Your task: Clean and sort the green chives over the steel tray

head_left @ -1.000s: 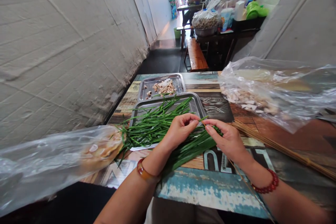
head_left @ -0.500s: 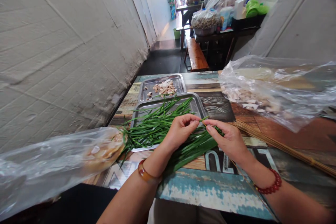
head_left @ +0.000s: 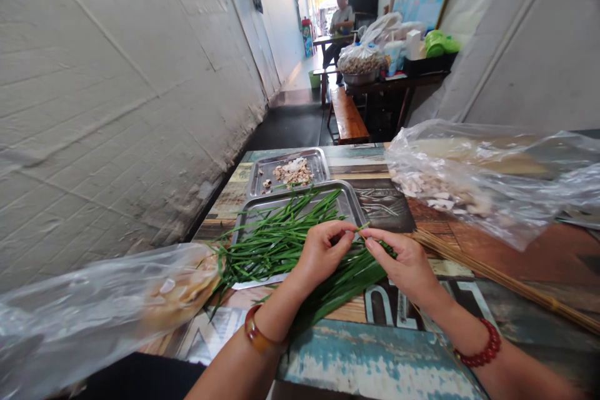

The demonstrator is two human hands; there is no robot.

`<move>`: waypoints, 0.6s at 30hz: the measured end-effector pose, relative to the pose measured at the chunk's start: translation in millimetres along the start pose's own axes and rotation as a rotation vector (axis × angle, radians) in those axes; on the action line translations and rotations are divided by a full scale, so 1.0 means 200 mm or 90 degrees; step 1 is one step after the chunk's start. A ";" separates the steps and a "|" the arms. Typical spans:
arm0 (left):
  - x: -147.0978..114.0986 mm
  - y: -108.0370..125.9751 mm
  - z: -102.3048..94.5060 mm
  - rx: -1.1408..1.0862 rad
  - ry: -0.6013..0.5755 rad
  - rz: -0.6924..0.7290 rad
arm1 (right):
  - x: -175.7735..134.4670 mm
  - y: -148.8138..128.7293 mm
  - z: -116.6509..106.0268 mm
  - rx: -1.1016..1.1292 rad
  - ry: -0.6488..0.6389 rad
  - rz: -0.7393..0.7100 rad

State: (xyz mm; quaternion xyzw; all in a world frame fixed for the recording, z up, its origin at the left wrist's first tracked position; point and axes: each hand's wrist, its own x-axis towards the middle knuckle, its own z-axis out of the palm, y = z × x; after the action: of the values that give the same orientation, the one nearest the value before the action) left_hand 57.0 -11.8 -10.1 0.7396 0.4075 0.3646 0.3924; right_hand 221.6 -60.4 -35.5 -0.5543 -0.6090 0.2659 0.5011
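In the head view my left hand (head_left: 329, 250) is closed, thumb and fingers pinching the end of some garlic chives (head_left: 347, 284) that trail back beneath my wrist. Closed as well, my right hand (head_left: 400, 262) grips a thin bamboo skewer (head_left: 434, 331), which runs back under the forearm toward the table's near edge. The fingertips of both hands nearly meet where the skewer's tip reaches the chive ends; whether it has pierced them is too small to tell. Behind my left hand, a pile of loose garlic chives (head_left: 272, 244) overflows a metal tray (head_left: 349, 197).
A second metal tray (head_left: 321, 165) holds chopped pale pieces. Plastic bags lie at left (head_left: 107, 294) and right (head_left: 506, 169), beside a bundle of bamboo skewers (head_left: 497, 272). Farther off are a bench (head_left: 347, 115), a loaded table (head_left: 398, 83) and a seated person (head_left: 342, 19).
The whole scene sits slightly lower in the picture, as the camera has tilted up. Both hands keep their pinch, with hardly any movement over the table.
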 end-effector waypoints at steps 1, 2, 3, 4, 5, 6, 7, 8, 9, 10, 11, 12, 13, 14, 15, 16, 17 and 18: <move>0.00 0.00 0.00 0.016 0.002 0.016 | 0.00 0.00 0.00 -0.001 -0.001 0.002; 0.00 0.00 0.00 0.028 0.003 0.025 | 0.00 0.00 0.00 -0.003 -0.003 0.006; 0.00 0.00 0.00 0.038 0.003 0.028 | 0.00 0.00 0.00 -0.005 -0.006 0.010; -0.01 0.00 0.00 0.047 0.001 0.028 | 0.00 0.00 0.00 -0.009 -0.011 0.014; -0.01 0.00 0.00 0.054 0.001 0.026 | 0.00 0.01 0.00 -0.013 -0.016 0.019; -0.01 -0.01 0.00 0.059 0.002 0.023 | 0.00 0.01 0.00 -0.015 -0.021 0.026; -0.01 -0.01 0.00 0.062 0.004 0.019 | -0.01 0.01 0.00 -0.015 -0.024 0.035; -0.01 -0.01 0.01 0.065 0.008 0.016 | -0.01 0.02 0.00 -0.012 -0.027 0.046; -0.01 -0.02 0.01 0.068 0.013 0.013 | -0.01 0.03 0.00 -0.005 -0.030 0.059; -0.01 -0.02 0.01 0.072 0.017 0.014 | -0.01 0.03 0.00 0.005 -0.032 0.071; -0.01 -0.02 0.01 0.076 0.020 0.019 | -0.01 0.03 0.00 0.017 -0.035 0.080; -0.01 -0.03 0.01 0.079 0.021 0.027 | -0.01 0.04 0.01 0.028 -0.038 0.087; -0.01 -0.03 0.01 0.081 0.019 0.038 | -0.01 0.04 0.01 0.040 -0.040 0.090; -0.01 -0.03 0.01 0.082 0.016 0.048 | -0.01 0.04 0.01 0.051 -0.044 0.090; -0.01 -0.04 0.00 0.082 0.013 0.058 | -0.02 0.03 0.00 0.060 -0.047 0.089; -0.01 -0.04 0.00 0.082 0.010 0.064 | -0.02 0.03 0.00 0.067 -0.051 0.087; -0.01 -0.04 0.00 0.081 0.005 0.069 | -0.02 0.03 0.00 0.070 -0.055 0.085; -0.01 -0.04 0.00 0.079 0.000 0.071 | -0.02 0.03 0.00 0.072 -0.058 0.084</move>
State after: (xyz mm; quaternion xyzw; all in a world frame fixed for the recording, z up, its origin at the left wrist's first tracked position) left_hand 54.2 -9.9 -17.7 0.7841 0.3873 0.3602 0.3247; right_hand 223.2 -62.2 -42.4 -0.5514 -0.5773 0.3569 0.4851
